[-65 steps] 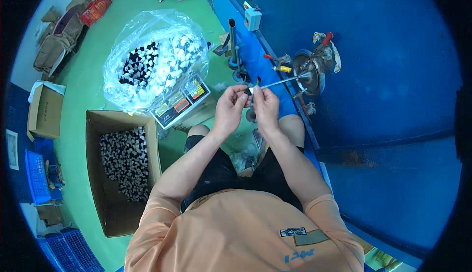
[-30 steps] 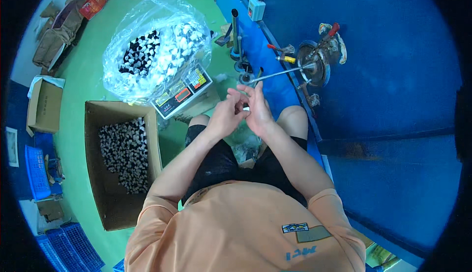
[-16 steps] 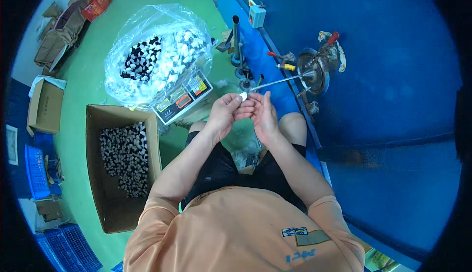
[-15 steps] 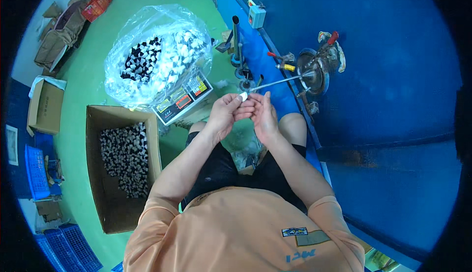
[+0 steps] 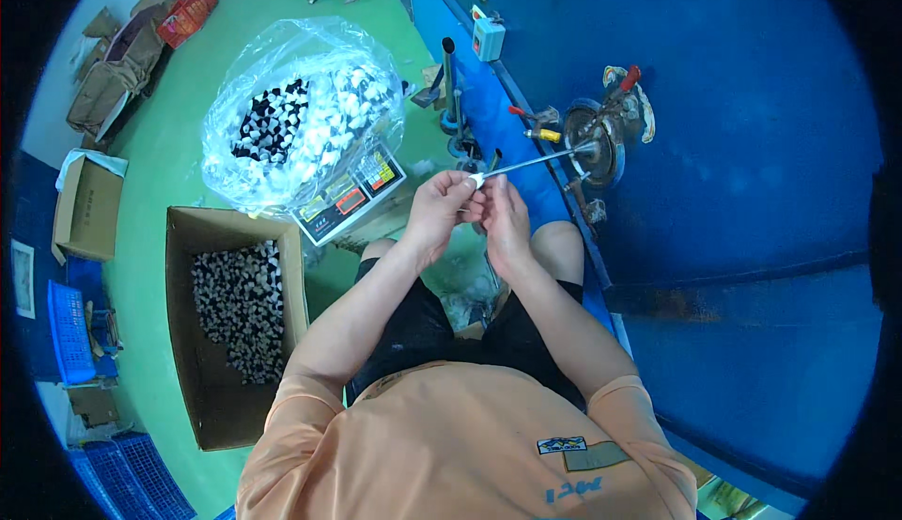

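Left hand (image 5: 440, 212) pinches a small white cap (image 5: 476, 180) at the metal rod (image 5: 536, 160) tip, steadying it. Right hand (image 5: 505, 217) sits alongside; its grip can't be told

Green floor (image 5: 178, 158) with open cardboard box (image 5: 202, 332), weighing scale (image 5: 349, 196) under clear bag (image 5: 301, 125).

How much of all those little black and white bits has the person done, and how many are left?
Done or not cannot be told by pile. In hand: the left hand and right hand pinch one small white piece at the tip of a thin metal rod. A cardboard box is partly filled with black and white pieces, and a clear plastic bag on a weighing scale holds a big heap.
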The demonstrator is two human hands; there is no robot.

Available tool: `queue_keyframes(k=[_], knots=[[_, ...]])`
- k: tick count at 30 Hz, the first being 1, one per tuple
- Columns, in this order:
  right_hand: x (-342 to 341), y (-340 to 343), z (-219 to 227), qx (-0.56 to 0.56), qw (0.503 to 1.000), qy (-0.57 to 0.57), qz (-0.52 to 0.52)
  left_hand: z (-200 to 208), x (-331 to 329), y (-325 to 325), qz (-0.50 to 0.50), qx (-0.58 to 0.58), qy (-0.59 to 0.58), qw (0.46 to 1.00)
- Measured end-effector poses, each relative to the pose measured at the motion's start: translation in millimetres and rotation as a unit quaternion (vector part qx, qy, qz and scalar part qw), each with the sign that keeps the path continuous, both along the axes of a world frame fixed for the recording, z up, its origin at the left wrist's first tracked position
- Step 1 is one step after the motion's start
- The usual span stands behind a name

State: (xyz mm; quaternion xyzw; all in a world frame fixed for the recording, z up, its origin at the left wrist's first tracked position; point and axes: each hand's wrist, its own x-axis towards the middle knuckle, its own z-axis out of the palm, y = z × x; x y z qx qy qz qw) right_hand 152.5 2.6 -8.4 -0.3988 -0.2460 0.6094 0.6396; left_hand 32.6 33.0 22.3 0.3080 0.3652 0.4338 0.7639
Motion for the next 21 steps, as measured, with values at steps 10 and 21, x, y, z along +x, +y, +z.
queue_keyframes(k=[10, 21], knots=[[2, 11, 22, -0.026, 0.991, -0.116, -0.063, -6, 19, -9, 0.071, 0.157, 0.159, 0.972], [-4, 14, 20, 0.001, 0.995, -0.092, -0.038, -1, 21, -6, 0.139, 0.115, 0.120, 0.976]])
